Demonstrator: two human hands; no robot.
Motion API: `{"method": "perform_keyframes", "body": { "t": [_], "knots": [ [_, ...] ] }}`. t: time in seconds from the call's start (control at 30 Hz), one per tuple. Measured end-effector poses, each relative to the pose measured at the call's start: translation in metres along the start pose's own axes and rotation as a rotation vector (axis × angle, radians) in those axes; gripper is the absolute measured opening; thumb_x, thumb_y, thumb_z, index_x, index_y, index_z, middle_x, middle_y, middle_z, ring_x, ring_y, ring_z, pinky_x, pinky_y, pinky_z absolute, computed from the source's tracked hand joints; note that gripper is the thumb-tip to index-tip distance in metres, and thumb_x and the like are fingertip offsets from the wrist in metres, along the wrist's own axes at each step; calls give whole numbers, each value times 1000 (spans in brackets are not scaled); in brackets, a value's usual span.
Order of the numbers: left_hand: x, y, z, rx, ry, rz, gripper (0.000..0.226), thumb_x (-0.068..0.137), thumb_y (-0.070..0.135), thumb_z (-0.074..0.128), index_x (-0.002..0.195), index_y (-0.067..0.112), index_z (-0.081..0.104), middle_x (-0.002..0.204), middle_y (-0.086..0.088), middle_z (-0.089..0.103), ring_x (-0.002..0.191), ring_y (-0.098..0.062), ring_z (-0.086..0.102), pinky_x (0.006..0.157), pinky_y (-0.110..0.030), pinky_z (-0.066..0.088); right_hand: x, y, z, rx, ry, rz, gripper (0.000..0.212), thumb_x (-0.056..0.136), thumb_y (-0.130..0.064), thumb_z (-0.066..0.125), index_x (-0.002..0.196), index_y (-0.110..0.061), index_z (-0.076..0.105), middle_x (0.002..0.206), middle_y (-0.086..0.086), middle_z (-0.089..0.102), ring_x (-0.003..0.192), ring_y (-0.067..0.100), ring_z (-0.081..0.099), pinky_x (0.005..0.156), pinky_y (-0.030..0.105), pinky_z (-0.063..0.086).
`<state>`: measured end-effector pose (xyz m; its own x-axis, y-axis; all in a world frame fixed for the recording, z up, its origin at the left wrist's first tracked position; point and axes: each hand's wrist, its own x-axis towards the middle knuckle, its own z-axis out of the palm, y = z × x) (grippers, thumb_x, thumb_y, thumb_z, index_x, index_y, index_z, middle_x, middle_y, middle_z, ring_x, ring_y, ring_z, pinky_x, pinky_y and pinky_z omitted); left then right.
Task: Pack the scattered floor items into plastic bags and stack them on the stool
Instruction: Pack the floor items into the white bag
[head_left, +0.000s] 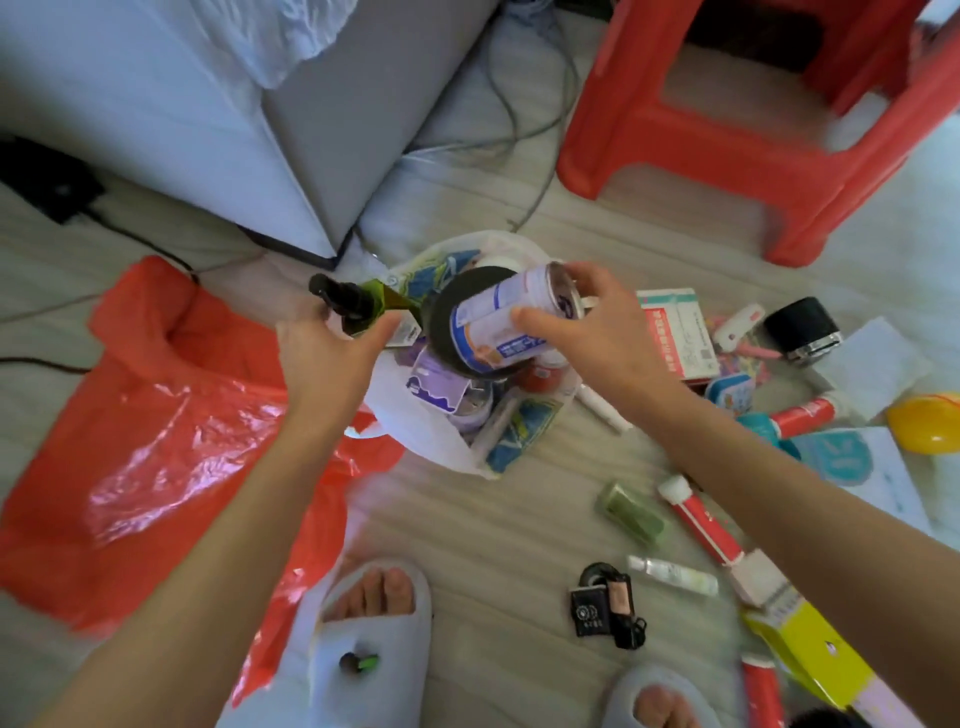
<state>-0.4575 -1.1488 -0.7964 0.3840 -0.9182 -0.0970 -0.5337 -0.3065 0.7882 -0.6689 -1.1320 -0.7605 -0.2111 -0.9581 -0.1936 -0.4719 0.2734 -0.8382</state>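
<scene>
A white plastic bag (415, 426) stands on the floor in the middle, stuffed with several items, a black round lid (452, 306) and a purple box (436, 389) among them. My right hand (582, 332) grips a white and blue can (504, 322), tilted over the bag's mouth. My left hand (322, 353) holds a dark green pump bottle (358, 304) at the bag's left edge. An empty red plastic bag (156, 431) lies flat to the left. The red stool (769, 135) stands at the upper right.
Loose items are scattered on the floor to the right: a medicine box (680, 332), a black jar (802, 327), red tubes (701, 519), a green bottle (631, 514), a yellow box (815, 649). A white appliance (156, 104) and cables (519, 119) lie behind. My slippered feet (371, 629) are below.
</scene>
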Motion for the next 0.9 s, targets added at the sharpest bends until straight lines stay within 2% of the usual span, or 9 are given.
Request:
{"method": "perform_keyframes", "body": {
  "t": [0.1, 0.2, 0.33, 0.4, 0.53, 0.63, 0.7, 0.8, 0.9],
  "knots": [
    [5, -17, 4, 92, -58, -20, 52, 66, 40, 77, 102, 7, 61, 110, -16, 61, 106, -32, 54, 88, -40, 45, 20, -10, 18, -105, -9, -42, 62, 67, -35, 76, 122, -18, 52, 120, 4, 53, 109, 16, 50, 83, 17, 33],
    [0, -34, 9, -23, -121, -76, 47, 65, 30, 80, 101, 10, 57, 113, -14, 56, 105, -26, 52, 81, -30, 40, 34, -12, 35, -155, -20, -53, 62, 66, -35, 77, 120, -15, 53, 119, 5, 53, 101, 13, 50, 78, 15, 31],
    [-2, -46, 15, -163, -241, -193, 38, 51, 36, 71, 81, 21, 52, 86, 0, 60, 86, -23, 55, 75, -34, 43, 37, -9, 48, -187, -37, -65, 62, 66, -33, 77, 119, -12, 54, 120, 8, 53, 103, 16, 51, 76, 14, 31],
    [0, -47, 17, -181, -269, -239, 43, 51, 34, 75, 85, 17, 53, 81, 2, 59, 84, -23, 57, 74, -36, 46, 36, -9, 48, -196, -44, -71, 62, 68, -33, 76, 121, -11, 52, 123, 8, 50, 97, 11, 47, 71, 10, 28],
    [10, -43, 11, 84, -186, -102, 46, 65, 22, 82, 98, 6, 54, 101, -14, 55, 87, -27, 52, 58, -27, 29, 33, -9, 45, -199, -58, -85, 60, 72, -31, 74, 124, -12, 49, 124, 6, 45, 92, 6, 39, 69, 8, 24],
    [16, -47, -7, 290, -140, 11, 51, 69, 20, 79, 107, -2, 53, 116, -23, 45, 96, -38, 52, 78, -37, 39, 30, -9, 45, -192, -59, -94, 57, 74, -29, 73, 123, -12, 48, 121, 5, 43, 90, 3, 34, 67, 7, 22],
    [18, -50, -17, 365, -154, 11, 52, 69, 19, 79, 108, -3, 53, 117, -24, 43, 95, -42, 52, 80, -43, 41, 28, -10, 45, -200, -55, -106, 57, 74, -28, 73, 123, -13, 48, 119, 4, 43, 90, 1, 33, 68, 6, 22],
    [21, -53, -20, 395, -208, -7, 54, 65, 23, 82, 104, -4, 54, 113, -22, 44, 93, -39, 52, 76, -39, 40, 26, -15, 50, -211, -51, -178, 57, 71, -25, 74, 121, -12, 50, 116, 5, 44, 82, -6, 30, 69, -2, 25],
    [21, -54, -17, 384, -241, -25, 53, 63, 26, 82, 100, -4, 56, 108, -20, 46, 90, -37, 53, 73, -38, 42, 21, -25, 58, -256, -99, -268, 59, 69, -24, 76, 121, -14, 49, 112, 0, 40, 88, 0, 35, 72, 5, 25]
  ]
}}
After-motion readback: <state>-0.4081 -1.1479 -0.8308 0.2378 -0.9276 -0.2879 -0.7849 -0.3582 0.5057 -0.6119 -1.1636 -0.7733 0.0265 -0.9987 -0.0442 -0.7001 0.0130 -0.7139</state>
